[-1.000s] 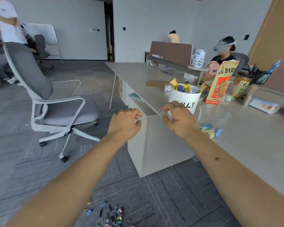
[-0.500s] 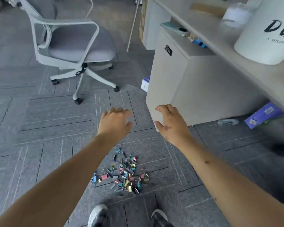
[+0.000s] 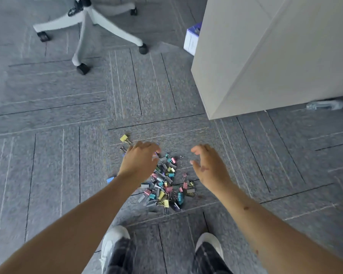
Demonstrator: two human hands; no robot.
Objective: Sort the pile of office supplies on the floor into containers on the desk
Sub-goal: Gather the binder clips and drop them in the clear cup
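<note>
Two hands are held out over the grey carpet (image 3: 48, 165), fingers loosely spread, nothing gripped. The left hand (image 3: 140, 159) is seen above the 10 o'clock edge of the pile of binder clips (image 3: 164, 184); the right hand (image 3: 208, 167) is held at its 2 o'clock. The pile is found on the floor, just ahead of the shoes (image 3: 115, 240). One yellow clip (image 3: 124, 138) is set apart at 11 o'clock. The desk cabinet (image 3: 265, 56) is seen at 2 o'clock.

Glossy metal binder clips (image 3: 162, 186); rough matt carpet (image 3: 53, 155); smooth matt cabinet (image 3: 265, 56)
</note>
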